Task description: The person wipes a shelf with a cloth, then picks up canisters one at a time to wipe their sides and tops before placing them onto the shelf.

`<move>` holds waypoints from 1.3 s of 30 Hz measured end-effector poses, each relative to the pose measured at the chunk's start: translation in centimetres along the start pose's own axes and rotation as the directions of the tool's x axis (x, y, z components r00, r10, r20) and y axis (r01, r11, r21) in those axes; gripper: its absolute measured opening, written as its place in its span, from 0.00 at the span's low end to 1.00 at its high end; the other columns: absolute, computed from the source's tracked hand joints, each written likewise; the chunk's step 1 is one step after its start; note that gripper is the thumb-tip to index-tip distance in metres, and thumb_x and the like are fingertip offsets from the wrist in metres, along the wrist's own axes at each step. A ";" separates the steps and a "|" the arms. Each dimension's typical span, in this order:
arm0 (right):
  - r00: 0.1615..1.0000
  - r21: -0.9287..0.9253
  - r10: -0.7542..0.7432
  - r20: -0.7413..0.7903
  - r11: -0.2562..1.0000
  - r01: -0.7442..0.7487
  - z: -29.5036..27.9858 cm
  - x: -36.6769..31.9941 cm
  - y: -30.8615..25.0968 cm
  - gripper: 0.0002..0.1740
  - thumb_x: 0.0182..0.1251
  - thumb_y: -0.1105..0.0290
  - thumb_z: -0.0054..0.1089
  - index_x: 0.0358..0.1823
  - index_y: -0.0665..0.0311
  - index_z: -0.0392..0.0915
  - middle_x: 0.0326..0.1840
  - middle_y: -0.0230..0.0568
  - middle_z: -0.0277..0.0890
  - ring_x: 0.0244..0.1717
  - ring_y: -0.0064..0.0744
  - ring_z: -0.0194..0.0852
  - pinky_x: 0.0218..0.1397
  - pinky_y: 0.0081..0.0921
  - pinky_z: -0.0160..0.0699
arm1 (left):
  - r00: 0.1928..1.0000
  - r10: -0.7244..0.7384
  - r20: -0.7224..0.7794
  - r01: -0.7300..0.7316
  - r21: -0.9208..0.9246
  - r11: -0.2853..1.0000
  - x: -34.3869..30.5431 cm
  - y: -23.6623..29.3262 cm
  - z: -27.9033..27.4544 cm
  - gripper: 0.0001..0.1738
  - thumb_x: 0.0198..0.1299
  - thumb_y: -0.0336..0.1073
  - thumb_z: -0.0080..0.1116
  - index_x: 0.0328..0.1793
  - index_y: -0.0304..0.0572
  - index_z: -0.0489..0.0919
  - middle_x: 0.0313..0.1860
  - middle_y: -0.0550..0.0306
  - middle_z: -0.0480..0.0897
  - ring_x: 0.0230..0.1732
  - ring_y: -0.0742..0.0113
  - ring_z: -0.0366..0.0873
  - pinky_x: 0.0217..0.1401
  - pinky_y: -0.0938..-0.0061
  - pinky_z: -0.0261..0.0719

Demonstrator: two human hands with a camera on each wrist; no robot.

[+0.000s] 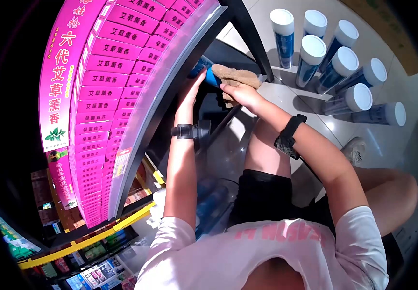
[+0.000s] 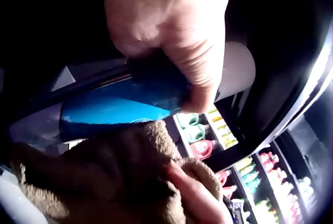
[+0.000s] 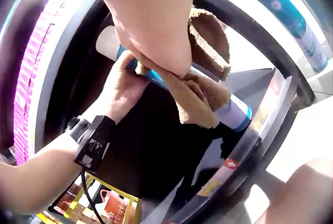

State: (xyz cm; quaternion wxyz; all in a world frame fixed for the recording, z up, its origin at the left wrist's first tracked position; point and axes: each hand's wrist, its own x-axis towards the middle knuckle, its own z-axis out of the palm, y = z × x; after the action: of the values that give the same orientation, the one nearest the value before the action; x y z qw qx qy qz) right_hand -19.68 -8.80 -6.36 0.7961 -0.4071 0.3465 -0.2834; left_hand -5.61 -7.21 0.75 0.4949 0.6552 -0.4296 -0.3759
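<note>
Your left hand (image 1: 192,92) curls round a blue bottle (image 1: 208,72) near its white cap and holds it level inside the dark shelf (image 1: 247,34), below the pink boxes (image 1: 117,63). Your right hand (image 1: 240,94) grips a brown cloth (image 1: 235,77), bunched and pressed against the bottle's side. The bottle's own print is too blurred to read. Each box reads 艾草薰香, and the tall pink sign (image 1: 59,72) beside them reads 六代艾草薰香. More white-capped blue bottles, the floor bottles (image 1: 344,48), stand to your right, their labels too small to read.
</note>
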 end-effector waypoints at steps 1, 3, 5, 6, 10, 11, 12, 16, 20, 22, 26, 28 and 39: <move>0.999 0.006 0.026 0.021 1.000 -0.026 0.0 0.3 0.1 0.13 0.64 0.57 0.52 0.35 0.59 0.75 0.25 0.25 0.70 0.24 0.18 0.66 0.29 0.18 0.68 | 1.000 0.005 0.005 -0.005 -0.007 1.000 0.0 -0.3 0.0 0.29 0.46 0.33 0.68 0.53 0.31 0.70 0.49 0.51 0.74 0.50 0.67 0.72 0.55 0.74 0.68; 0.999 0.028 -0.038 0.030 0.999 0.037 0.2 1.0 0.9 0.12 0.66 0.57 0.51 0.34 0.57 0.73 0.24 0.23 0.68 0.23 0.17 0.64 0.27 0.18 0.67 | 0.999 0.012 0.035 -0.005 -0.190 0.982 -0.8 0.1 0.8 0.26 0.48 0.31 0.66 0.52 0.31 0.70 0.48 0.52 0.74 0.50 0.67 0.72 0.55 0.74 0.68; 0.985 -0.046 -0.172 0.007 0.984 0.172 0.4 1.8 1.5 0.17 0.65 0.56 0.49 0.43 0.62 0.75 0.31 0.32 0.75 0.29 0.23 0.70 0.34 0.21 0.70 | 1.000 0.006 0.030 0.003 -0.278 0.960 -1.8 0.6 2.1 0.29 0.49 0.28 0.65 0.58 0.34 0.66 0.50 0.53 0.73 0.51 0.67 0.71 0.56 0.74 0.67; 0.956 -0.001 -0.292 -0.013 0.956 0.292 0.7 2.0 1.9 0.18 0.65 0.57 0.49 0.45 0.63 0.74 0.34 0.36 0.76 0.34 0.26 0.72 0.40 0.22 0.70 | 0.992 0.119 -0.035 -0.124 -0.201 0.972 -1.6 0.2 2.3 0.31 0.49 0.28 0.65 0.60 0.35 0.64 0.50 0.53 0.72 0.51 0.67 0.70 0.56 0.74 0.67; 0.893 -0.199 -0.450 -0.010 0.876 0.439 -0.8 2.6 2.2 0.14 0.65 0.58 0.50 0.36 0.62 0.74 0.28 0.27 0.71 0.33 0.17 0.65 0.41 0.15 0.64 | 0.988 0.151 0.003 -0.151 -0.041 0.988 -0.4 -1.6 1.6 0.26 0.47 0.28 0.66 0.53 0.34 0.68 0.48 0.54 0.74 0.49 0.68 0.71 0.54 0.75 0.67; 0.941 -0.273 -0.334 0.059 0.901 0.338 -1.4 2.1 1.2 0.15 0.64 0.57 0.50 0.36 0.63 0.75 0.29 0.28 0.72 0.34 0.19 0.66 0.42 0.17 0.64 | 0.989 0.148 0.001 -0.148 -0.032 0.989 -0.2 -1.8 1.4 0.26 0.47 0.28 0.66 0.53 0.34 0.68 0.48 0.54 0.74 0.49 0.68 0.71 0.54 0.75 0.67; 0.952 -0.293 -0.297 0.078 0.906 0.307 -1.6 2.4 1.5 0.17 0.64 0.56 0.50 0.36 0.63 0.75 0.29 0.29 0.73 0.34 0.20 0.67 0.42 0.18 0.65 | 0.989 0.142 -0.029 -0.141 0.017 0.990 0.1 -2.1 1.2 0.25 0.47 0.28 0.66 0.52 0.33 0.69 0.47 0.54 0.74 0.49 0.68 0.71 0.54 0.75 0.67; 0.996 -0.516 0.035 0.087 0.856 0.015 -2.2 2.2 1.0 0.22 0.62 0.55 0.49 0.50 0.64 0.71 0.50 0.44 0.72 0.51 0.38 0.68 0.57 0.28 0.63 | 0.976 0.197 -0.092 -0.178 0.181 0.967 1.4 -3.3 0.2 0.21 0.48 0.30 0.67 0.47 0.28 0.74 0.43 0.53 0.77 0.44 0.70 0.75 0.50 0.76 0.71; 0.995 -0.320 0.002 0.104 0.947 0.032 -2.6 0.8 2.9 0.23 0.60 0.53 0.51 0.46 0.65 0.73 0.38 0.44 0.75 0.43 0.34 0.71 0.50 0.28 0.66 | 0.943 0.256 -0.213 -0.249 0.056 0.967 2.8 -4.2 0.6 0.23 0.46 0.30 0.68 0.48 0.30 0.74 0.44 0.52 0.77 0.44 0.68 0.74 0.51 0.74 0.70; 0.997 -0.320 -0.004 0.081 0.947 0.030 -2.6 0.1 3.5 0.23 0.60 0.51 0.51 0.40 0.66 0.76 0.30 0.43 0.75 0.36 0.35 0.71 0.45 0.29 0.68 | 0.946 0.254 -0.199 -0.257 0.013 0.966 2.7 -4.3 0.9 0.23 0.45 0.31 0.70 0.47 0.29 0.74 0.44 0.52 0.77 0.44 0.67 0.74 0.51 0.74 0.70; 0.993 -0.455 0.121 0.006 0.884 -0.105 -3.1 -1.6 2.8 0.24 0.60 0.49 0.52 0.36 0.67 0.79 0.28 0.43 0.77 0.36 0.35 0.75 0.42 0.28 0.70 | 0.951 0.273 -0.143 -0.244 0.192 0.951 3.0 -4.7 0.8 0.32 0.45 0.25 0.67 0.57 0.33 0.65 0.49 0.52 0.73 0.51 0.66 0.70 0.58 0.74 0.66; 0.952 -0.488 0.292 0.088 0.846 -0.214 -3.8 -2.7 1.9 0.26 0.59 0.48 0.52 0.40 0.67 0.78 0.33 0.45 0.78 0.39 0.36 0.76 0.44 0.27 0.71 | 0.917 0.339 -0.211 -0.305 0.175 0.936 3.7 -4.7 0.9 0.28 0.42 0.37 0.72 0.46 0.28 0.74 0.45 0.51 0.77 0.45 0.67 0.74 0.51 0.73 0.70; 0.985 -0.531 0.031 0.170 0.845 0.065 -3.7 4.0 0.1 0.29 0.61 0.43 0.47 0.44 0.63 0.76 0.41 0.44 0.76 0.45 0.39 0.71 0.53 0.30 0.64 | 0.915 0.381 -0.136 -0.365 0.128 0.922 8.2 -3.0 1.0 0.37 0.44 0.33 0.71 0.60 0.33 0.65 0.56 0.50 0.71 0.57 0.62 0.66 0.64 0.68 0.59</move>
State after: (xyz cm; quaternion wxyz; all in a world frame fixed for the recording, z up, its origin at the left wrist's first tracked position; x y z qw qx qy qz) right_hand -20.10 -13.34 -9.33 0.6757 -0.6385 0.3382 -0.1465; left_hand -3.09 -14.82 -2.94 0.5568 0.6128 -0.5241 -0.1993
